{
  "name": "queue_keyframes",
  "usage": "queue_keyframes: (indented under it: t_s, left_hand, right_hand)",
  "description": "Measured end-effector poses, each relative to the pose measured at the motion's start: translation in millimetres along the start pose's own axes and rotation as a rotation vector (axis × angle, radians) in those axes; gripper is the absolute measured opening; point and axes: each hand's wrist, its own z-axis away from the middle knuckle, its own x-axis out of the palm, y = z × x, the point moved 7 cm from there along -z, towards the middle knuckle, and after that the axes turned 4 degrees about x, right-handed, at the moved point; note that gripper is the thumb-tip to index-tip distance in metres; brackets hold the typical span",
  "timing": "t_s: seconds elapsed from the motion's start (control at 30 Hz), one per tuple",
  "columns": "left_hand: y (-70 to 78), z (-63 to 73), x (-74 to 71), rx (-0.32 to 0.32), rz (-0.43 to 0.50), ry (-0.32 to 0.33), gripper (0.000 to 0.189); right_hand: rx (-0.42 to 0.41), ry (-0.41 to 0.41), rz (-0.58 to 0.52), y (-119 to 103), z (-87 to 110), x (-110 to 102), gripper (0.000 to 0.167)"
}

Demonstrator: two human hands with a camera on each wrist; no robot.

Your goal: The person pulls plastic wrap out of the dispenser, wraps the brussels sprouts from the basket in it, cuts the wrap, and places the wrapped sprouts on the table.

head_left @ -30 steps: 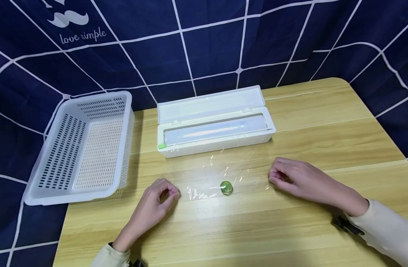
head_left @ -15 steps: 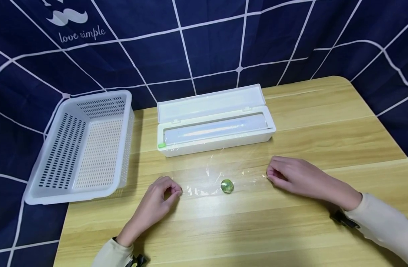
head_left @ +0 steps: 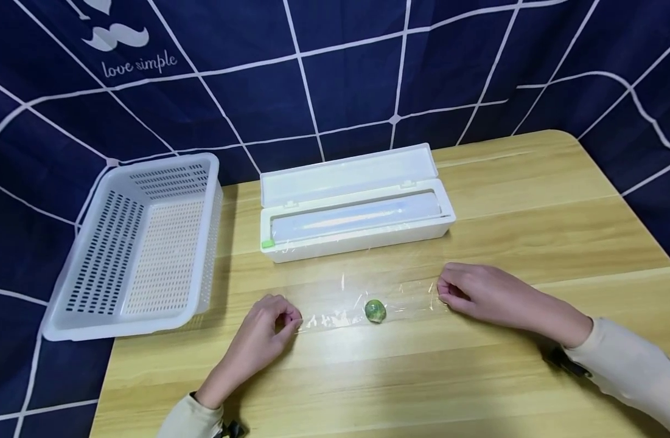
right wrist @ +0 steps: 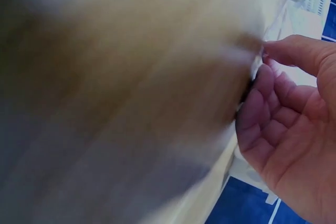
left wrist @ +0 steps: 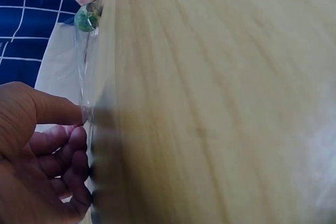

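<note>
A clear sheet of plastic wrap (head_left: 335, 292) stretches over the table from a long white box toward the person. My left hand (head_left: 266, 328) pinches its near left corner between thumb and forefinger. At the near right corner, my right hand (head_left: 477, 292) pinches the film the same way. Between the hands sits a small round green fruit (head_left: 375, 311), like a little lime, at the film's near edge. Both wrist views show film drawn out from the thumb tips, with the green fruit (left wrist: 86, 18) farther along it. The white dispenser box (head_left: 362, 234) stands with its lid up and a film roll inside.
A white perforated plastic basket (head_left: 203, 267) stands at the table's left edge. A green slider (head_left: 267, 243) sits on the box's left front corner. Behind the wooden table (head_left: 378, 389) hangs a dark blue curtain (head_left: 356, 79) with white lines.
Over the last second my right hand has shifted slightly left and my left hand slightly right, both still pinching the film. The fruit and box hold their places, with a small camera shift.
</note>
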Motion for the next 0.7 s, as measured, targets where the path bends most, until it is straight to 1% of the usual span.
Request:
queue_keyframes:
  t_s: [0.07, 0.17, 0.3, 0.43, 0.7]
  left_hand:
    - [0.9, -0.7, -0.5, 0.003, -0.005, -0.005, 0.03]
    - [0.5, -1.4, -1.1, -0.017, -0.01, -0.034, 0.03]
    - [0.1, -2.2, -2.1, -0.045, -0.023, -0.079, 0.028]
    - [0.4, -2.5, -3.3, -0.052, -0.035, -0.106, 0.027]
    - [0.8, -1.9, -6.2, -0.068, -0.031, -0.115, 0.021]
  right_hand:
    - [0.029, -0.029, -0.011, 0.5, -0.6, -0.2, 0.032]
    - [0.056, -0.054, -0.016, 0.7, -1.7, -0.8, 0.031]
    - [0.074, -0.063, -0.026, 0.7, -1.4, -1.1, 0.031]
    - [0.092, -0.068, -0.04, 1.8, -0.2, -0.6, 0.029]
    - [0.106, -0.067, -0.042, 2.9, 0.9, -1.2, 0.028]
